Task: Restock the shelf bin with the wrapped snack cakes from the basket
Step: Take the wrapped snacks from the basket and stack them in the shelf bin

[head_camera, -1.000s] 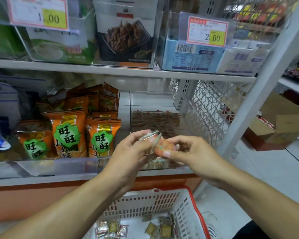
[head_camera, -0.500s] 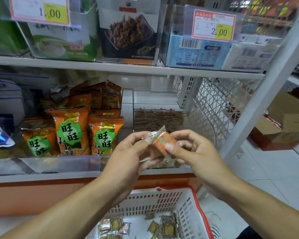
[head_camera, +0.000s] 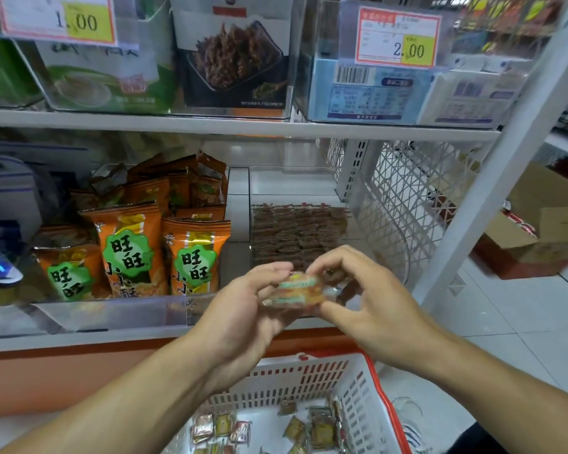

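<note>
Head view: snack cakes (head_camera: 294, 290) pinched by left hand (head_camera: 243, 309) and right hand (head_camera: 371, 299); light, crushable, slippery wrap; best gripped at edges, bin (head_camera: 297, 231) at 12 o'clock.

Glossy clear film on the snack cakes (head_camera: 294, 291), perforated white plastic basket (head_camera: 358, 388), transparent glossy shelf bin (head_camera: 379, 224), brown cardboard box (head_camera: 545, 224)

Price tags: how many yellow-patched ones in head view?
2. One price tag reading 1.00 sits top left on the upper bins; another price tag reading 2.00 sits upper right. Others may lie outside the frame.
</note>
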### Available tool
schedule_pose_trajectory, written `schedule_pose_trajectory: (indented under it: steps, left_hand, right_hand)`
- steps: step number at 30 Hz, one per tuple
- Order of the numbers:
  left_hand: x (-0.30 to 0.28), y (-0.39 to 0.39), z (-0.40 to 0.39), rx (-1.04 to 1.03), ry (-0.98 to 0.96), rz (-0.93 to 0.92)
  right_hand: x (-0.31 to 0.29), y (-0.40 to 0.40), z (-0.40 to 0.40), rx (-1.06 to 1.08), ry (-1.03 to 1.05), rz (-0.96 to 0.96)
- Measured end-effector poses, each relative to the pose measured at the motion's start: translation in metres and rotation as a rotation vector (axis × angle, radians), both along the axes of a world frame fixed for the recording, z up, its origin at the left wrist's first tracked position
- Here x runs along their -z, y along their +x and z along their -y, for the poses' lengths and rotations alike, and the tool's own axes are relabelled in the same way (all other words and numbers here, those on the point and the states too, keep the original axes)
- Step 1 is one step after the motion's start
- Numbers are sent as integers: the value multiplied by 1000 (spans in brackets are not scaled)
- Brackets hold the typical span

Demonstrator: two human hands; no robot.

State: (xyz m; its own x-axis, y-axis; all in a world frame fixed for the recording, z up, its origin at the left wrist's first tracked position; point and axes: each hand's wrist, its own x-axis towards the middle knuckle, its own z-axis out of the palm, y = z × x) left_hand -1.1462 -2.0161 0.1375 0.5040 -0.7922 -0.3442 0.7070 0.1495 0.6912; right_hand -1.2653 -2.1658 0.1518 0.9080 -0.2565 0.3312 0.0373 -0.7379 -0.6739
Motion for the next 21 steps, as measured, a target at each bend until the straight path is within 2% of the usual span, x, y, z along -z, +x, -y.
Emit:
schedule_pose_trajectory:
  steps: [2, 4, 9, 13, 17, 21]
  left_hand:
    - [-3, -2, -1, 173, 75, 43]
    - [-4, -1, -2, 241, 92, 47]
    - [-3, 1, 1, 95, 45, 112]
    - [1, 2, 1, 0, 61, 246]
    - [5, 0, 1, -55, 60, 350]
    - [5, 2, 0, -107, 66, 362]
  right_hand:
    - [-1, 0, 6, -16, -97, 94]
    - [-2, 1, 11, -15, -68, 151]
    - [6, 3, 17, -44, 129, 177]
    - [4, 6, 18, 3, 561, 111]
    - [7, 7, 20, 64, 560, 1]
    - [8, 10, 17, 19, 832, -20]
